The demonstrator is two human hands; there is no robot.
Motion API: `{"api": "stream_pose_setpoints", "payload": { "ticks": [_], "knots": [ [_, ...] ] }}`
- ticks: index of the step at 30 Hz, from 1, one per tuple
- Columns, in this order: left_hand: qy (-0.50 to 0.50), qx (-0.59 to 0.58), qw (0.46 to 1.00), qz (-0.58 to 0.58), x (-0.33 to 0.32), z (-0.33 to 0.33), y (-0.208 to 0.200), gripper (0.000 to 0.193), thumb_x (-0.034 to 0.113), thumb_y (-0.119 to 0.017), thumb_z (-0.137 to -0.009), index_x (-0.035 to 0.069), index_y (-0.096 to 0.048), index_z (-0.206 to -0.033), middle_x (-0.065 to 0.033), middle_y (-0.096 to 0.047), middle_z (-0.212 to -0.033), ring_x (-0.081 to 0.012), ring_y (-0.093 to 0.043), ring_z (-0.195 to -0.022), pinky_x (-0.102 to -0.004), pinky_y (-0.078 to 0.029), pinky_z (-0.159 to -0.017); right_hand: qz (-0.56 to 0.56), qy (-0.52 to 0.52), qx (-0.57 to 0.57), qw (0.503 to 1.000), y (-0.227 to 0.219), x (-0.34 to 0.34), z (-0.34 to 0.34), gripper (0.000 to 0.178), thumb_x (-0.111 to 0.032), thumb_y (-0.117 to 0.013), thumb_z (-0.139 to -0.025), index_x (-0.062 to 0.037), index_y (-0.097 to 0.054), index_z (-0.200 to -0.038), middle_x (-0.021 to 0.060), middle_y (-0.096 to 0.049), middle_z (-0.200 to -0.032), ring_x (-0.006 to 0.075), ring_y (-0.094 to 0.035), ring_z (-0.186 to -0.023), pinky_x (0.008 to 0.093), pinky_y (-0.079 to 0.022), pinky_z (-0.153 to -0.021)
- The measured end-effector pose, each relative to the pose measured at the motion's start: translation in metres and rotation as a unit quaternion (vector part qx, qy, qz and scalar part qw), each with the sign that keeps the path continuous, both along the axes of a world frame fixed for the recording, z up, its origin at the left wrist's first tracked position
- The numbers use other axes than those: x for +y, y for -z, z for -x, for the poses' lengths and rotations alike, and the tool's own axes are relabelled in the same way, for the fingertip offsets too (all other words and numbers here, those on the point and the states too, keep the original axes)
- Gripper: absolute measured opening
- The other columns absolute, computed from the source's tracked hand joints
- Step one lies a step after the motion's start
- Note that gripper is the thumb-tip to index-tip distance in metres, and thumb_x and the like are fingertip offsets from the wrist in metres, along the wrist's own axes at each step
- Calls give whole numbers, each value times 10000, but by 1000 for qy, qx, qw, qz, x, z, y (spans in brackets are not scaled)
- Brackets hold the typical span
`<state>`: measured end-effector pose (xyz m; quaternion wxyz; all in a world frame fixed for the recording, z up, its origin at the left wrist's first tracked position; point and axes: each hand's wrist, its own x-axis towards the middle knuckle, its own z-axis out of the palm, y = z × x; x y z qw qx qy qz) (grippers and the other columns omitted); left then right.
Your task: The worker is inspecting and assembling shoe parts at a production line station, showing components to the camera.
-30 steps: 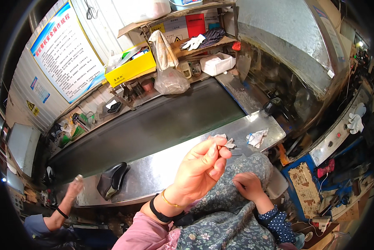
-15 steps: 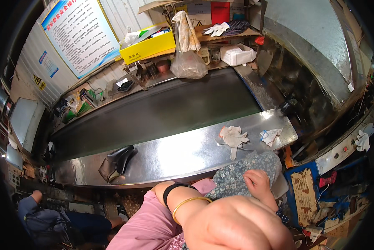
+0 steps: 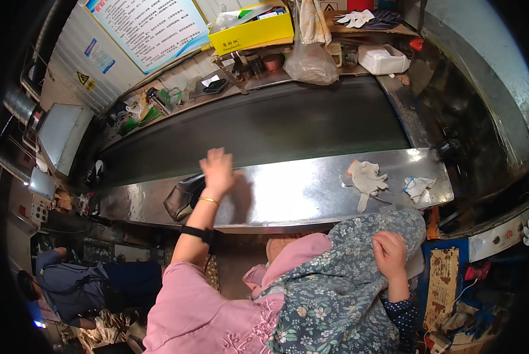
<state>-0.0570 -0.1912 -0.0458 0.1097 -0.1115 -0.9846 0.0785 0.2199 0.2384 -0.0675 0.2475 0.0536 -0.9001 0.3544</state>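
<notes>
My left hand [image 3: 218, 171], with a gold bangle at the wrist, reaches over the metal ledge [image 3: 282, 192] with its fingers spread. It is beside the right end of a black leather shoe upper [image 3: 181, 203] and partly covers it. Whether the fingers touch the upper, I cannot tell. My right hand [image 3: 389, 255] rests on the floral apron [image 3: 359, 248] over my lap, its fingers curled in and nothing showing in them.
Beyond the ledge runs a dark conveyor belt [image 3: 276, 127]. Farther right on the ledge lie a white work glove [image 3: 368, 177] and a crumpled white cloth [image 3: 418, 187]. A yellow box [image 3: 253, 32] stands on the back shelf. A co-worker [image 3: 76, 277] is at lower left.
My left arm was bent up close in front of me; now it stretches forward to the shoe upper. My right hand stays on the lap. The view has shifted.
</notes>
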Motion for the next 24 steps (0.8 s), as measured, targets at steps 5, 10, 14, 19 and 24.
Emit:
{"api": "stream_pose_setpoints", "payload": {
  "ticks": [5, 10, 14, 19, 24],
  "knots": [
    [-103, -82, 985, -109, -74, -25, 38, 389, 430, -621, -880, 56, -716, -830, -134, -669, -1047, -326, -550, -1112, -548, -324, -1059, -1, 0, -9, 1000, 1, 2, -1, 71, -64, -681, -790, -58, -674, -860, 91, -675, -901, 304, -640, -815, 399, -483, -760],
    [-153, 223, 960, -64, -69, -102, 27, 602, 297, -781, -758, 74, -555, -1269, -220, -497, -1323, -384, -529, -1153, -492, -286, -1109, -2, 11, -6, 1000, 4, 1, -1, 69, -66, -675, -794, -57, -675, -863, 90, -676, -895, 300, -639, -818, 400, -478, -754],
    [-354, -88, 874, -321, -85, -97, 37, 816, 311, -786, -739, -14, -403, -1382, -275, -618, -1158, -436, -612, -1049, -461, -488, -903, 3, -10, -22, 1000, -3, -3, -2, 69, -86, -669, -821, -49, -679, -879, 93, -682, -907, 292, -643, -832, 386, -480, -766],
    [-121, -279, 621, -722, 10, -109, 11, 418, 147, -685, -859, -40, -549, -1207, -103, -663, -1043, -187, -645, -886, -345, -526, -790, 108, -5, -77, 991, -14, 25, -6, 164, -126, -679, -861, -26, -679, -991, 124, -687, -1009, 272, -656, -928, 363, -496, -849],
    [87, -480, 507, -710, 162, -167, -53, 566, 116, -706, -848, -22, -450, -1334, -103, -613, -1189, -189, -599, -1045, -338, -488, -930, 358, -44, -149, 921, -94, 35, 24, 837, -195, -674, -914, -77, -135, -1543, 178, -318, -1529, 271, -451, -1314, 395, -414, -1047]
  ]
}}
